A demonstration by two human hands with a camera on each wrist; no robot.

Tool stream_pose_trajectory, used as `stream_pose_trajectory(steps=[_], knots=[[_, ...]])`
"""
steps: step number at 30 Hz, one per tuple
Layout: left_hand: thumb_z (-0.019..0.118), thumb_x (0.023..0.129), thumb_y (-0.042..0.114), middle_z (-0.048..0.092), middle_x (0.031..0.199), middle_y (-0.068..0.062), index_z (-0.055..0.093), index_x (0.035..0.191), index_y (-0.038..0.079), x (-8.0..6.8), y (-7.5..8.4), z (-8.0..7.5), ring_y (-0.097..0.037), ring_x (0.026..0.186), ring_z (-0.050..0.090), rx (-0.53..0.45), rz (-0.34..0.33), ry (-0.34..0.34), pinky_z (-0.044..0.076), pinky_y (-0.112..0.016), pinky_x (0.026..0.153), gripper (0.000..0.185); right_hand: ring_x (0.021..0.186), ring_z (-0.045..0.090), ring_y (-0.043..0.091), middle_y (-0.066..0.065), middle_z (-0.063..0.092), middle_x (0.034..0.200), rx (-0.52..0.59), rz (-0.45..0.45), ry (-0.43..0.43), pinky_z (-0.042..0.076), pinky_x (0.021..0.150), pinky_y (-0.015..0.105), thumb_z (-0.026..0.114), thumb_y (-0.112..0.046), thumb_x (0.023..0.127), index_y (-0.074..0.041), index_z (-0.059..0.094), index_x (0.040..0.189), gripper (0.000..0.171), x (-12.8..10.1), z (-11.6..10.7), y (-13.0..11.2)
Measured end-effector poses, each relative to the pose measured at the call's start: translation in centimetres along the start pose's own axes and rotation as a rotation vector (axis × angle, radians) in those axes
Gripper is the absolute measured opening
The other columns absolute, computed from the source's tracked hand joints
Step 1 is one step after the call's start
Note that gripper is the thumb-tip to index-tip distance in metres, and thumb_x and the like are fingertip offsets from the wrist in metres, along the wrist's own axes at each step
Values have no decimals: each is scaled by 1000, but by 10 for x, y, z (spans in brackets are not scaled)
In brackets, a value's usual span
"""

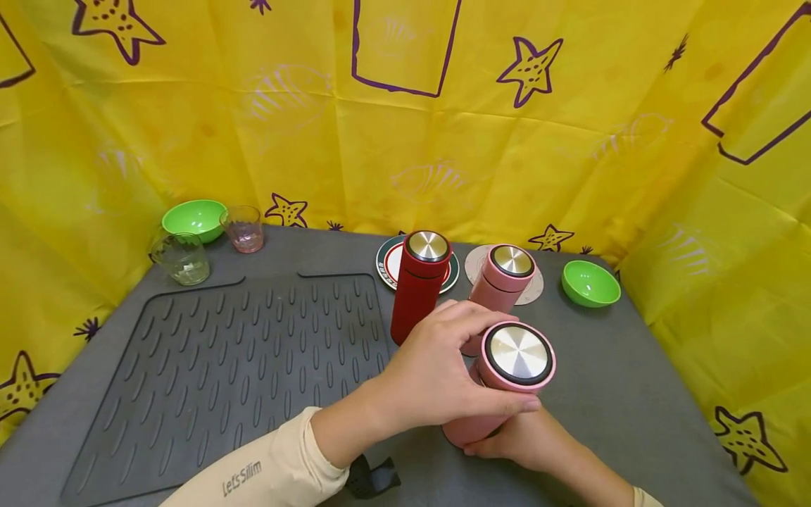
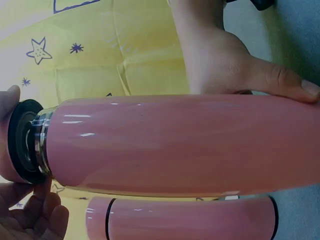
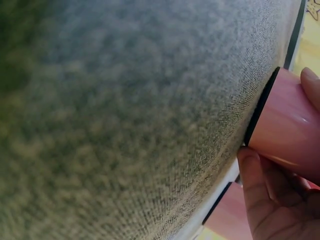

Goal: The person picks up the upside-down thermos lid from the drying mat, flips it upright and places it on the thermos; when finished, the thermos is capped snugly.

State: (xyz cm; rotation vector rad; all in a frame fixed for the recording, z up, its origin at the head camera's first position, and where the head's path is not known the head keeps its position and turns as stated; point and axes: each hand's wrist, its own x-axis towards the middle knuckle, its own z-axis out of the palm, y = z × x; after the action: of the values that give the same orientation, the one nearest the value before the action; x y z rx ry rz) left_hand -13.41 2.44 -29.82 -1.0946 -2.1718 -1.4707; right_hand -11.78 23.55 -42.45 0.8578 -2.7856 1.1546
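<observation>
At table front | pink flask (image 1: 500, 384) capped, contents hidden | left hand (image 1: 437, 380) fingers grip cap | right hand (image 1: 526, 443) fingers grip base

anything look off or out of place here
Only a small thing: the lid of the pink flask held in both hands sits lifted, showing a metal neck beneath it. The other two flasks stand upright with lids on; nothing is spilled.

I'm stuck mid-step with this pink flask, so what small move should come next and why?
Probably twist the lid further: the left hand grips it, the right hand holds the flask low, and metal thread shows beneath the lid.
</observation>
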Motion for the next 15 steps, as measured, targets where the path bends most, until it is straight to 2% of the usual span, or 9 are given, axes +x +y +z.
stream_pose_trajectory(steps=[4,9,15], knots=[[91,63,44,59,102,17,69,116,21,1,-3,4,4,96,49,42,-57,-37,45,-17,79,62,98,58,9,-12,61,112,-6,-10,7,46,89,30,95,-32,59,-12,55,123,78,0,0,0],[90,64,45,59,103,18,68,118,21,0,-6,6,4,96,47,79,-73,-72,44,-15,80,63,99,58,10,-11,62,114,-16,-3,13,46,90,31,95,-32,58,-10,55,124,81,0,0,0],[88,67,44,58,108,16,62,124,21,-4,-11,7,2,98,48,16,-119,-121,47,-16,79,67,98,58,10,-10,62,111,23,11,10,47,88,31,95,-34,59,-10,56,121,77,0,0,-1]])
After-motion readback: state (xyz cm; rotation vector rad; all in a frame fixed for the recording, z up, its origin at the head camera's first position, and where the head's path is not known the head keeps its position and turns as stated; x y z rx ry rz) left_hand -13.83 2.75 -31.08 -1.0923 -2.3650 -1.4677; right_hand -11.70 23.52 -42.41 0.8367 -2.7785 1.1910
